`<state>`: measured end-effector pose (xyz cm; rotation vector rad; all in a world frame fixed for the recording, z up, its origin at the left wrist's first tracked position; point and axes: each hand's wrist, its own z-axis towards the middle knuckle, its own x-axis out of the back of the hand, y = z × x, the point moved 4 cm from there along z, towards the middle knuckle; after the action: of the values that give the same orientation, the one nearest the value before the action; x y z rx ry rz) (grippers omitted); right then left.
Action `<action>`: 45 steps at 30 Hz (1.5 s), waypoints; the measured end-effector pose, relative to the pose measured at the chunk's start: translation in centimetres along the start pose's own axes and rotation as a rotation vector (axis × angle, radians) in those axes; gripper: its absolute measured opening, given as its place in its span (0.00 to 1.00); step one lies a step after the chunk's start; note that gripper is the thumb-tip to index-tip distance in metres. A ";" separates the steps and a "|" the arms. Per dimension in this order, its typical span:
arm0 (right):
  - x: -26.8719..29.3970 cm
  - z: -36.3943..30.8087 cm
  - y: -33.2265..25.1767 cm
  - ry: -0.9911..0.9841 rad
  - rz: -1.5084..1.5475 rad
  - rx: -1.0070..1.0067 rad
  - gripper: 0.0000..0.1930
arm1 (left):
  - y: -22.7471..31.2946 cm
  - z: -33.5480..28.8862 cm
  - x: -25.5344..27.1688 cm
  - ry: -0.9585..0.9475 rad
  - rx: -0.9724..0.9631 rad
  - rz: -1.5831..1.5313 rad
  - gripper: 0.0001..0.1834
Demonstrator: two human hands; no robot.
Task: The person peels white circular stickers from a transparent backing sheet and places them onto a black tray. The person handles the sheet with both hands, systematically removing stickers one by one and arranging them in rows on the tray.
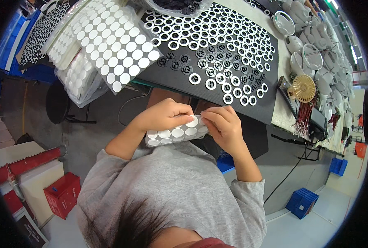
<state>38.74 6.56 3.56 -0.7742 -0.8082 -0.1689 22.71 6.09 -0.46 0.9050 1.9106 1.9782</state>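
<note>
Close to my body, I hold a folded or curled sheet of round white stickers (177, 132). My left hand (167, 115) is closed on its upper edge, with the thumb lying along a sticker. At the sheet's right end my right hand (225, 126) pinches the edge by a sticker; whether that sticker is peeled up cannot be seen. Beyond my hands lies a black board (171, 79) covered with rows of white rings with black centres (228, 103). Several bare black round parts (175, 65) sit among them.
Larger sheets of white round stickers (128, 62) overhang the table at the left. A clear bag of black parts (180, 7) stands at the far edge. On the right are a yellow fan-like piece (303, 88) and many white housings (316, 53). A black stool (58, 101) stands left.
</note>
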 end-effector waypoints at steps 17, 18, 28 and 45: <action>-0.9 0.0 0.7 -0.195 0.233 -0.112 0.09 | -1.0 -0.3 -0.7 -0.082 0.086 -0.183 0.11; -0.9 -0.1 1.0 -0.260 0.346 -0.187 0.09 | -1.1 -0.4 -0.9 -0.107 0.067 -0.152 0.11; -0.2 -0.2 0.3 -0.404 0.203 -0.035 0.08 | -1.5 -0.2 -1.2 -0.182 0.138 -0.161 0.10; 8.3 -2.2 14.4 0.259 0.073 -0.717 0.06 | -5.0 -1.4 -0.9 -0.011 0.196 -0.441 0.11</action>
<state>51.80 16.58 0.45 -1.4203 -0.4606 -0.4994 21.42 5.00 -5.48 0.4759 2.1025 1.5495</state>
